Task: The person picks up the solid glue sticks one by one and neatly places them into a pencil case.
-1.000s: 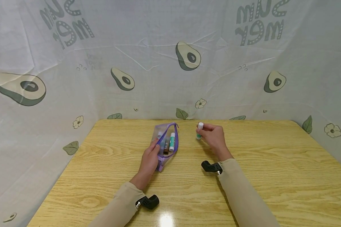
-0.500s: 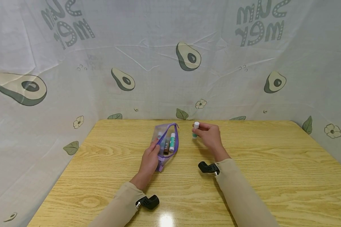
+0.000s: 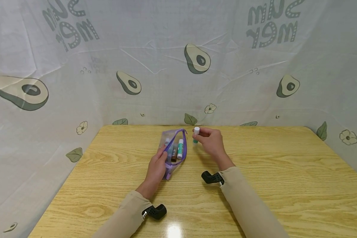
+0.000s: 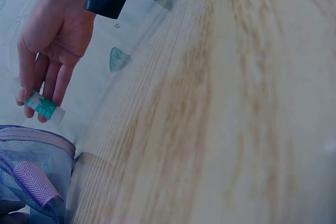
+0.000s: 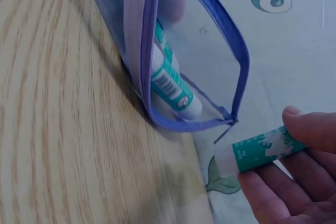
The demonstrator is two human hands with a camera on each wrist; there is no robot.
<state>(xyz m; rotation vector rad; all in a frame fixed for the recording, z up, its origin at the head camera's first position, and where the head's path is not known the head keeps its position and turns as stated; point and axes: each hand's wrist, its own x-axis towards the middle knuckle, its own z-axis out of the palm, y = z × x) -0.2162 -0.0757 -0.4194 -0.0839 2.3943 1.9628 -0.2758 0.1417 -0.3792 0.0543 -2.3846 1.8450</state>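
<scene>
My left hand (image 3: 157,167) grips the near side of a mesh zip pouch (image 3: 168,134) with purple edging, its thumb at the mouth. The pouch's zip stands undone, its mouth facing right. Inside lie a teal-and-white glue stick (image 3: 180,148), a dark brown tube (image 3: 174,154) and another white-topped stick (image 3: 167,141) seen through the mesh. My right hand (image 3: 212,142) pinches a glue stick (image 5: 257,153) between thumb and fingers, just right of the pouch mouth and apart from it. In the left wrist view, only a dark bit of my left hand (image 4: 11,214) shows.
A wooden table (image 3: 270,185) carries everything. Behind it and along both sides hangs a pale cloth (image 3: 166,92) printed with avocados and leaves. Black camera mounts (image 3: 157,211) sit on both wrists.
My right hand has moved left with the glue stick, from well right of the pouch to close beside its mouth. My left hand and the pouch have stayed put.
</scene>
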